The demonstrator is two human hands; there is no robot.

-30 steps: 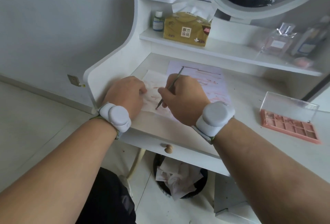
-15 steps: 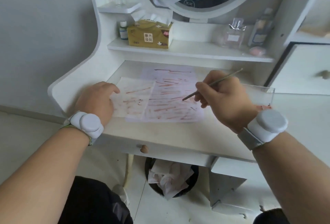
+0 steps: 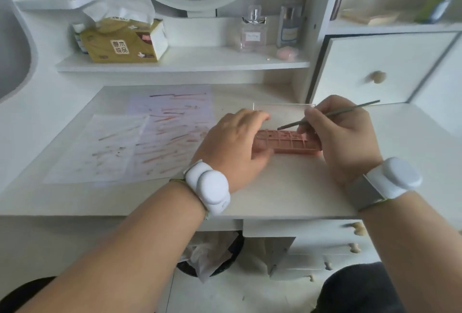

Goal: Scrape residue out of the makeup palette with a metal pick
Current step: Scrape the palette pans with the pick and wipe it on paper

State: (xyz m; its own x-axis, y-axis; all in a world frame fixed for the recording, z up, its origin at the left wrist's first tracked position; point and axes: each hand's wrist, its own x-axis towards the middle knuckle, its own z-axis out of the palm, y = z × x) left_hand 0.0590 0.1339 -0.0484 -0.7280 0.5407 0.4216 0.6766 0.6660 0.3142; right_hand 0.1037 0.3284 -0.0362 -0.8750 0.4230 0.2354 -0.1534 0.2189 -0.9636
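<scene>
both hands have moved off the paper (image 3: 130,142) at centre: left hand (image 3: 235,145) steadies the palette (image 3: 287,142), right hand (image 3: 342,135) pinches the pick (image 3: 325,116), ready to scrape.

tissue pack (image 3: 122,41), apparently "原木纯品"

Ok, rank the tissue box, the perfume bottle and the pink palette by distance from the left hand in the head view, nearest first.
1. Pink palette: in the left hand.
2. Perfume bottle: on the shelf behind, slightly right.
3. Tissue box: on the shelf, far left.
</scene>
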